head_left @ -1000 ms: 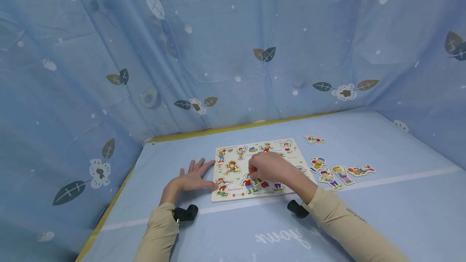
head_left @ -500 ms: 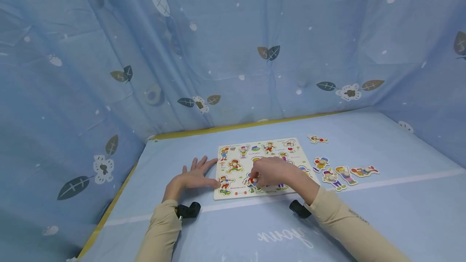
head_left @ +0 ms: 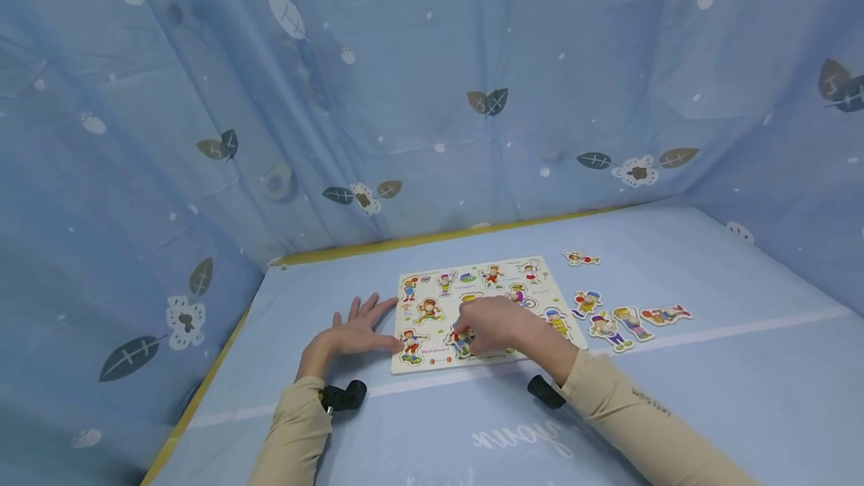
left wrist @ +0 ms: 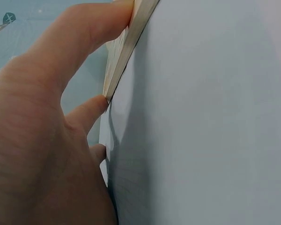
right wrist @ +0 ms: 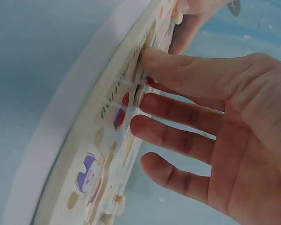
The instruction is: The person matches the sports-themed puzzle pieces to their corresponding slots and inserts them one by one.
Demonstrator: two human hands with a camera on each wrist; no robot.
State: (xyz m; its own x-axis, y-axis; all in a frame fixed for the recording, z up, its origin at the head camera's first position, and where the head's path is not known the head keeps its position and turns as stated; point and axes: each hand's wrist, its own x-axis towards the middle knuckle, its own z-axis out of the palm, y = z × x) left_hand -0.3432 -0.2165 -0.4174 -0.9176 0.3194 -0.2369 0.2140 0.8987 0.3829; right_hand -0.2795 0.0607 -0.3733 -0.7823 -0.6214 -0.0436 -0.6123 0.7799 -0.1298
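Observation:
A white wooden puzzle board [head_left: 445,364] printed with children playing sports lies on the table in the head view. My left hand [head_left: 352,336] has its fingers spread at the board's left side; in the left wrist view, the thumb [left wrist: 103,23] and a fingertip touch its edge. Over the lower middle of the board is my right hand [head_left: 498,323], with thumb and index finger pinching a puzzle piece [head_left: 461,341] at the roller-skating spot. Its other fingers [right wrist: 164,133] stay loosely extended in the right wrist view. The hand hides part of the board and whatever knob it pinches.
Loose puzzle pieces lie right of the board: one with a racket [head_left: 580,258], one with a ball [head_left: 587,302], and several nearby, including a piece lying sideways [head_left: 666,315]. A patterned blue curtain [head_left: 418,96] hangs behind the table. Each wrist carries a black camera [head_left: 346,394].
The right hand has shifted slightly within the lower middle of the board, and the piece under its fingers now lies flatter at its spot. The left hand stays at the board's edge.

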